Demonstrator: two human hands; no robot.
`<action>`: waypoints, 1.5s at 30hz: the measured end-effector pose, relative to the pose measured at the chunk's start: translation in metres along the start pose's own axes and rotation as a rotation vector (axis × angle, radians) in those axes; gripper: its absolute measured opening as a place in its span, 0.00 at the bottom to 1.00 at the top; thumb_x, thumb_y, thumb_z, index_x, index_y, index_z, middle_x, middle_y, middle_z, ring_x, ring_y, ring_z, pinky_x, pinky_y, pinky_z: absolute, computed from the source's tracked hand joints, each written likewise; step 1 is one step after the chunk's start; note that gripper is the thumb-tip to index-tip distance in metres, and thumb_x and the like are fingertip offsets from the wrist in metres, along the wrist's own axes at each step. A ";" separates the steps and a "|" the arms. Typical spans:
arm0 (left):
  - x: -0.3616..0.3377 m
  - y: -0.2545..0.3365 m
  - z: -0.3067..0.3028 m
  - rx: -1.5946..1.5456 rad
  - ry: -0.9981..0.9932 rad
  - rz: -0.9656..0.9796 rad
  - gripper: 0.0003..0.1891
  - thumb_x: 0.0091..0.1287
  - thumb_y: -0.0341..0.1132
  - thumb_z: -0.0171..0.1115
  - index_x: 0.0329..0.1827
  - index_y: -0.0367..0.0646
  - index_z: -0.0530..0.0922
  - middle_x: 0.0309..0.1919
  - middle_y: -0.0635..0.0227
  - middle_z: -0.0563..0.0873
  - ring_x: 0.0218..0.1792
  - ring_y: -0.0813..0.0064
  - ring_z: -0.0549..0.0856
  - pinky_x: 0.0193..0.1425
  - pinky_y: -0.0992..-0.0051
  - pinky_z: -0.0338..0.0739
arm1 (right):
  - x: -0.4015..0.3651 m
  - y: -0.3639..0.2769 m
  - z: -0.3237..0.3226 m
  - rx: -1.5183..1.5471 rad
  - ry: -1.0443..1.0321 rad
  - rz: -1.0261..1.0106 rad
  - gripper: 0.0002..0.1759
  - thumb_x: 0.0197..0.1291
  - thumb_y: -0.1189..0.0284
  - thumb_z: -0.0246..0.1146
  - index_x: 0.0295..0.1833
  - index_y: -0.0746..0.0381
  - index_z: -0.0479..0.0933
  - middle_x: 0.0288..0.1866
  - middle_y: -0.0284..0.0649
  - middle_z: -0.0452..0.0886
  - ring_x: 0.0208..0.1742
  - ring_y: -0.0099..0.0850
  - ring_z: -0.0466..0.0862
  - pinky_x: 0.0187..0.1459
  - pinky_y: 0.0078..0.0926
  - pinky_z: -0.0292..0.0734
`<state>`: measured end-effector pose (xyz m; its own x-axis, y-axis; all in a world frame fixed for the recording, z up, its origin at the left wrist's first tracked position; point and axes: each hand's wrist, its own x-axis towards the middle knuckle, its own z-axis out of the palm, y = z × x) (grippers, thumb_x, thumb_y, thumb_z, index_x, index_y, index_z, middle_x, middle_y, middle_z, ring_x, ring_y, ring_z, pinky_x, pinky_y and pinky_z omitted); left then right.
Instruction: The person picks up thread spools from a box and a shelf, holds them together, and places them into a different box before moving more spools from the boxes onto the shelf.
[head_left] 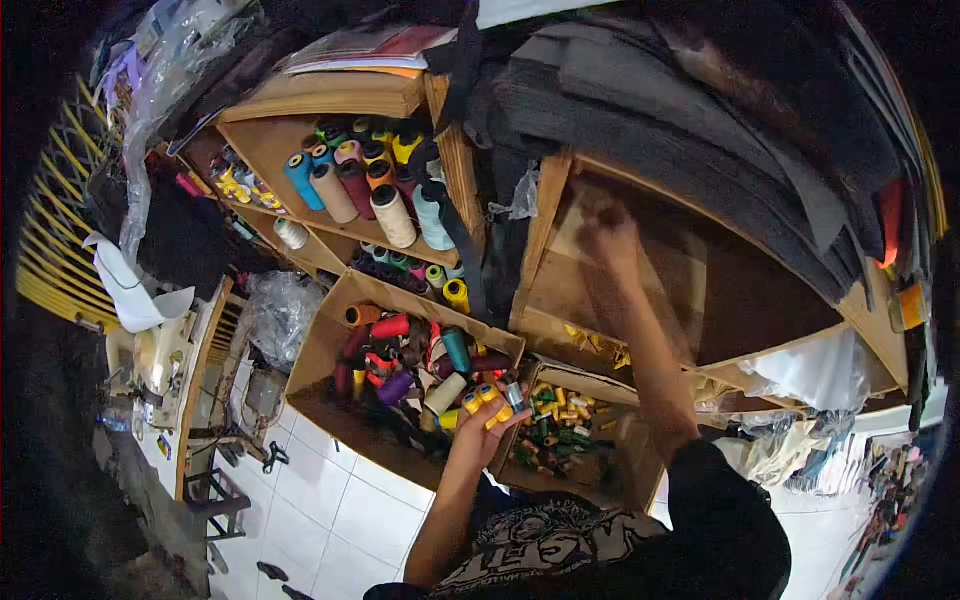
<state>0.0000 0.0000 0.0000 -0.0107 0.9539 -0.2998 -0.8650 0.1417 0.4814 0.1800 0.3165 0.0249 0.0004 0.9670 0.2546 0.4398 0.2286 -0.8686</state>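
My left hand [480,430] is closed around several small thread spools [497,415], mostly yellow with a greyish one among them. It is above the edge between two cardboard boxes. The left box [350,425] holds large thread cones in purple, teal, red and cream. In the right box [640,430] lie many small yellow and green spools [560,402]. My right hand [608,238] reaches into a wooden shelf compartment [740,270] and is smeared by motion, so its fingers cannot be made out. Some yellow spools [590,342] lie below it, along the compartment's lower front.
Left of the compartment, a wooden shelf [270,150] carries upright thread cones [392,218]. Dark folded cloth [680,120] drapes over the top right. A sewing machine [155,350] stands on a table at left, with a stool [215,505] below. Plastic bags [282,315] hang near the left box.
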 end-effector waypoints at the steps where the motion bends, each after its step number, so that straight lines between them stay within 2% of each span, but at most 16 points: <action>1: 0.005 -0.001 0.001 -0.016 -0.018 -0.005 0.12 0.65 0.29 0.59 0.51 0.42 0.74 0.50 0.60 0.80 0.60 0.57 0.76 0.60 0.43 0.72 | -0.032 -0.019 -0.010 0.052 -0.149 0.012 0.10 0.57 0.70 0.64 0.43 0.62 0.78 0.42 0.40 0.81 0.39 0.30 0.82 0.42 0.28 0.75; 2: 0.007 -0.003 0.003 -0.033 -0.031 -0.015 0.12 0.65 0.29 0.59 0.51 0.42 0.74 0.50 0.61 0.80 0.59 0.58 0.77 0.60 0.43 0.71 | -0.069 -0.040 -0.025 0.029 -0.375 0.045 0.11 0.57 0.71 0.66 0.43 0.64 0.77 0.39 0.35 0.79 0.39 0.25 0.81 0.37 0.22 0.75; 4: 0.014 -0.001 0.017 -0.034 -0.061 0.011 0.12 0.66 0.28 0.57 0.51 0.41 0.74 0.47 0.63 0.80 0.54 0.64 0.80 0.60 0.46 0.73 | -0.122 -0.061 -0.039 0.247 -0.758 0.130 0.13 0.59 0.70 0.66 0.47 0.64 0.76 0.42 0.35 0.80 0.41 0.25 0.80 0.41 0.22 0.76; 6: 0.026 -0.003 0.020 -0.029 -0.115 0.003 0.11 0.66 0.25 0.56 0.51 0.38 0.75 0.45 0.63 0.81 0.52 0.65 0.81 0.58 0.49 0.76 | -0.159 -0.071 -0.046 0.176 -0.838 -0.082 0.16 0.61 0.71 0.65 0.53 0.64 0.75 0.45 0.35 0.80 0.43 0.25 0.80 0.46 0.23 0.76; 9: 0.035 0.002 0.036 0.051 -0.148 -0.019 0.11 0.66 0.25 0.56 0.51 0.36 0.74 0.44 0.63 0.82 0.50 0.68 0.82 0.58 0.54 0.78 | -0.186 -0.076 -0.046 0.328 -0.732 0.141 0.15 0.62 0.73 0.63 0.53 0.65 0.76 0.47 0.36 0.81 0.43 0.24 0.80 0.47 0.23 0.77; 13: 0.033 0.008 0.056 0.063 -0.191 -0.035 0.11 0.66 0.25 0.55 0.51 0.36 0.74 0.49 0.59 0.81 0.55 0.63 0.80 0.59 0.56 0.78 | -0.162 -0.073 -0.052 0.225 -0.630 0.131 0.12 0.59 0.76 0.63 0.49 0.67 0.78 0.44 0.36 0.82 0.43 0.23 0.80 0.47 0.23 0.76; 16: 0.031 0.009 0.054 0.104 -0.226 -0.029 0.12 0.67 0.27 0.55 0.52 0.37 0.74 0.53 0.57 0.79 0.59 0.59 0.78 0.59 0.52 0.76 | -0.079 -0.089 -0.051 0.003 -0.141 0.021 0.14 0.58 0.76 0.62 0.50 0.65 0.78 0.42 0.37 0.83 0.42 0.26 0.82 0.47 0.26 0.76; 17: 0.031 0.007 0.049 0.132 -0.225 -0.027 0.12 0.66 0.29 0.56 0.52 0.39 0.74 0.54 0.57 0.79 0.60 0.57 0.77 0.60 0.49 0.74 | -0.027 -0.037 -0.037 0.034 -0.052 -0.142 0.15 0.61 0.73 0.59 0.53 0.64 0.77 0.45 0.38 0.83 0.46 0.29 0.82 0.50 0.29 0.75; 18: 0.029 0.004 0.043 0.157 -0.222 -0.025 0.13 0.66 0.30 0.57 0.53 0.40 0.74 0.56 0.56 0.78 0.61 0.56 0.76 0.60 0.45 0.73 | 0.008 -0.057 -0.039 -0.289 -0.052 -0.114 0.18 0.63 0.69 0.57 0.57 0.63 0.74 0.48 0.41 0.82 0.49 0.34 0.81 0.53 0.34 0.75; 19: 0.025 0.003 0.036 0.154 -0.172 -0.042 0.13 0.65 0.30 0.58 0.52 0.39 0.74 0.54 0.57 0.79 0.60 0.55 0.77 0.59 0.44 0.73 | 0.041 -0.055 -0.032 -0.428 -0.036 -0.145 0.18 0.63 0.69 0.57 0.57 0.63 0.75 0.48 0.41 0.82 0.49 0.34 0.81 0.53 0.34 0.75; 23: 0.003 0.001 0.028 0.108 -0.057 -0.022 0.13 0.64 0.30 0.59 0.50 0.38 0.74 0.50 0.57 0.81 0.59 0.55 0.78 0.59 0.44 0.74 | 0.111 -0.039 -0.009 -0.702 -0.035 -0.111 0.18 0.63 0.69 0.57 0.56 0.63 0.75 0.49 0.41 0.82 0.50 0.35 0.81 0.53 0.34 0.74; 30: -0.013 0.011 -0.002 0.049 0.018 0.028 0.10 0.65 0.26 0.57 0.48 0.38 0.75 0.51 0.62 0.78 0.61 0.56 0.75 0.59 0.47 0.75 | 0.133 -0.019 0.005 -0.796 -0.020 -0.071 0.18 0.62 0.68 0.58 0.56 0.63 0.75 0.49 0.42 0.82 0.50 0.35 0.81 0.53 0.34 0.74; 31: -0.013 0.013 -0.003 0.023 0.068 0.042 0.09 0.65 0.26 0.57 0.48 0.38 0.74 0.48 0.62 0.79 0.60 0.57 0.76 0.58 0.47 0.76 | 0.135 -0.018 0.006 -0.798 -0.020 -0.070 0.18 0.62 0.68 0.58 0.56 0.63 0.75 0.49 0.42 0.82 0.50 0.35 0.81 0.53 0.34 0.74; 34: -0.008 0.014 -0.010 0.086 0.128 0.054 0.11 0.63 0.29 0.59 0.48 0.40 0.73 0.50 0.62 0.79 0.54 0.64 0.80 0.56 0.48 0.77 | 0.138 -0.015 0.008 -0.802 -0.008 -0.073 0.18 0.62 0.68 0.58 0.56 0.63 0.75 0.50 0.42 0.82 0.51 0.36 0.81 0.54 0.34 0.74; 41: -0.007 0.018 -0.010 0.087 0.096 0.033 0.11 0.65 0.25 0.56 0.50 0.38 0.73 0.50 0.59 0.79 0.58 0.58 0.78 0.57 0.47 0.76 | 0.139 -0.012 0.011 -0.808 0.006 -0.068 0.18 0.62 0.67 0.59 0.56 0.63 0.75 0.50 0.43 0.81 0.51 0.36 0.81 0.54 0.35 0.74; 45: -0.004 0.013 -0.014 0.054 0.109 0.013 0.11 0.66 0.27 0.55 0.51 0.37 0.73 0.48 0.60 0.80 0.58 0.60 0.78 0.59 0.46 0.75 | 0.141 -0.011 0.010 -0.814 0.017 -0.066 0.18 0.62 0.67 0.59 0.56 0.63 0.75 0.51 0.44 0.81 0.52 0.37 0.81 0.54 0.35 0.73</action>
<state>-0.0184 -0.0054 -0.0043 -0.0788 0.9219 -0.3793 -0.8362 0.1460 0.5287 0.1664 0.4511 0.0666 -0.0371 0.9511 0.3065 0.9539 0.1251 -0.2727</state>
